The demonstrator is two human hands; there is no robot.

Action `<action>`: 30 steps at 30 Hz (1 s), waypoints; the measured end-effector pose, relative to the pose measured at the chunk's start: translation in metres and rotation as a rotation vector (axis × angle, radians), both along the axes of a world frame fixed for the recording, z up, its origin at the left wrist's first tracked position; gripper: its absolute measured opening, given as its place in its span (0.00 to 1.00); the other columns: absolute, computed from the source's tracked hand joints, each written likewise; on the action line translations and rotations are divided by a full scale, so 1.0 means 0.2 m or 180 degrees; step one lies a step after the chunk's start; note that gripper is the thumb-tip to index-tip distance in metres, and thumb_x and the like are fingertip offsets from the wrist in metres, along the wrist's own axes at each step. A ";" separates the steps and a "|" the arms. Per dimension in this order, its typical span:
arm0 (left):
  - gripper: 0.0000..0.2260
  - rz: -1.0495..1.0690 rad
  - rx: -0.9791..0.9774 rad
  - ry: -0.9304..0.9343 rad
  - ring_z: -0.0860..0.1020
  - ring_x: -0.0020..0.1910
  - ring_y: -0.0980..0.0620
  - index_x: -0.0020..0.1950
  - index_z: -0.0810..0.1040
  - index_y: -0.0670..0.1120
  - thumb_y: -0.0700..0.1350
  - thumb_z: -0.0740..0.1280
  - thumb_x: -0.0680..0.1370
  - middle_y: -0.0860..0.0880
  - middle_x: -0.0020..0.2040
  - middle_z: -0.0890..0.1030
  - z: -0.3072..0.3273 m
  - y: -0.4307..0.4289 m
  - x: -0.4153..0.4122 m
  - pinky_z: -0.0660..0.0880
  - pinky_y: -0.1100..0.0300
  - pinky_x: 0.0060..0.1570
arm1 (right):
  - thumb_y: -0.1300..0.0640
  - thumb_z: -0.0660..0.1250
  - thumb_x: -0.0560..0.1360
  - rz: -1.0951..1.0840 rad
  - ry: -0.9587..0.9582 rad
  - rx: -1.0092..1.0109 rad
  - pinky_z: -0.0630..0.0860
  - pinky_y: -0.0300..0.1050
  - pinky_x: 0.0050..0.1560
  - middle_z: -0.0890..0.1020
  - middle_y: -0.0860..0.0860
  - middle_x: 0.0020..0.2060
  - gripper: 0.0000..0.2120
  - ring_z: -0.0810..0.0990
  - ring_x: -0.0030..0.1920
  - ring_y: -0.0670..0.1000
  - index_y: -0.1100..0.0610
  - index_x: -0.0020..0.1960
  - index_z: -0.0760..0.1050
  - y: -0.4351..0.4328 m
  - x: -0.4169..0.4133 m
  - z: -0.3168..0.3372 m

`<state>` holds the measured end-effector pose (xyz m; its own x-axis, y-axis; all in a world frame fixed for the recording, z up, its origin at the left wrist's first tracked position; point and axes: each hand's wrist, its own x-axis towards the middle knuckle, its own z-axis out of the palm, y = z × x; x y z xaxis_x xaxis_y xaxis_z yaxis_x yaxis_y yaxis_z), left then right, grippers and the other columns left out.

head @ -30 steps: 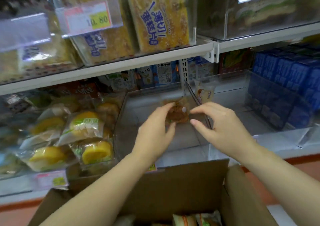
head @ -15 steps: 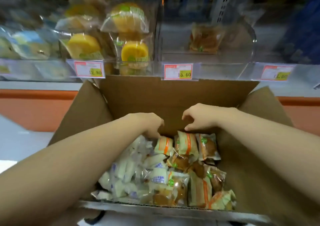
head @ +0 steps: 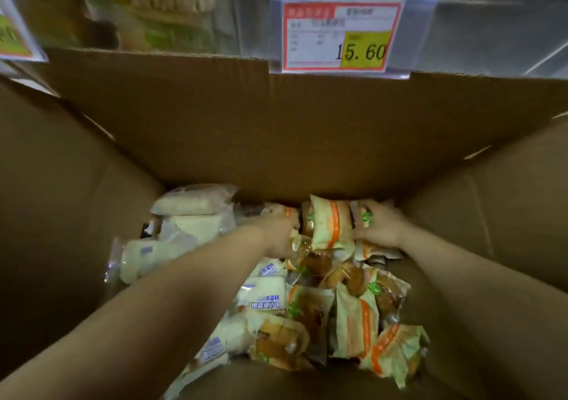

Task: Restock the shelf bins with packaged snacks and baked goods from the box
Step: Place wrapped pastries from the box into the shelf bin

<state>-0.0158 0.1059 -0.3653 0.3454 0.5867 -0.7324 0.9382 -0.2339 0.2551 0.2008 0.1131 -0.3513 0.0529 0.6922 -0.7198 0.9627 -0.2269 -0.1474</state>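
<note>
Orange-striped packets (head: 356, 313) fill the right half of the box (head: 276, 129), with white cake packets (head: 184, 230) on the left. Half a second ago both hands hovered above the pile; now they are sunk into its far end, so the next pick looks under way. The right hand (head: 382, 227) curls round a striped packet (head: 364, 215) by the far wall. The left hand (head: 276, 233) lies on the packets just across from it, fingers hidden, so its grip cannot be told. An upright packet (head: 330, 227) stands between them.
</note>
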 end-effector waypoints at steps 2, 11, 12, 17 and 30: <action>0.33 0.0187 -0.0062 0.0008 0.63 0.70 0.39 0.74 0.61 0.53 0.58 0.70 0.73 0.43 0.73 0.60 -0.07 -0.04 0.02 0.68 0.48 0.64 | 0.38 0.69 0.70 -0.0310 0.0060 0.0237 0.57 0.47 0.70 0.61 0.58 0.73 0.40 0.57 0.73 0.60 0.52 0.75 0.58 -0.03 0.00 -0.07; 0.22 0.1276 -0.0144 -0.0282 0.65 0.67 0.38 0.62 0.74 0.60 0.62 0.72 0.70 0.46 0.72 0.57 -0.22 -0.06 0.05 0.66 0.53 0.64 | 0.27 0.68 0.61 -0.1084 0.0305 0.0286 0.56 0.61 0.71 0.51 0.53 0.76 0.46 0.43 0.74 0.63 0.43 0.73 0.60 -0.01 -0.17 -0.23; 0.20 0.1315 -0.0098 -0.0340 0.63 0.69 0.36 0.60 0.76 0.60 0.60 0.72 0.71 0.47 0.74 0.54 -0.23 -0.08 0.06 0.64 0.52 0.65 | 0.30 0.71 0.62 -0.1135 0.0347 0.0329 0.56 0.59 0.71 0.51 0.55 0.75 0.43 0.43 0.74 0.64 0.44 0.72 0.62 -0.01 -0.18 -0.23; 0.15 0.1484 0.0066 -0.0699 0.54 0.75 0.38 0.56 0.79 0.58 0.56 0.73 0.71 0.46 0.78 0.40 -0.26 -0.15 0.04 0.54 0.53 0.71 | 0.48 0.73 0.69 -0.1027 0.0758 0.0313 0.63 0.41 0.56 0.61 0.54 0.69 0.30 0.59 0.66 0.53 0.52 0.67 0.68 -0.01 -0.21 -0.20; 0.16 0.2043 0.0041 -0.0682 0.61 0.73 0.43 0.60 0.80 0.53 0.53 0.72 0.73 0.41 0.72 0.66 -0.30 -0.16 0.12 0.68 0.56 0.63 | 0.32 0.71 0.63 -0.1047 0.0152 0.0029 0.60 0.55 0.69 0.42 0.51 0.76 0.43 0.47 0.74 0.64 0.50 0.72 0.65 -0.11 -0.12 -0.23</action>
<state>0.0072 0.0731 -0.4246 0.0625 0.7323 -0.6781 0.8212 0.3484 0.4519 0.1762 0.0904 -0.3981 0.2410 0.6501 -0.7206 0.8300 -0.5229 -0.1941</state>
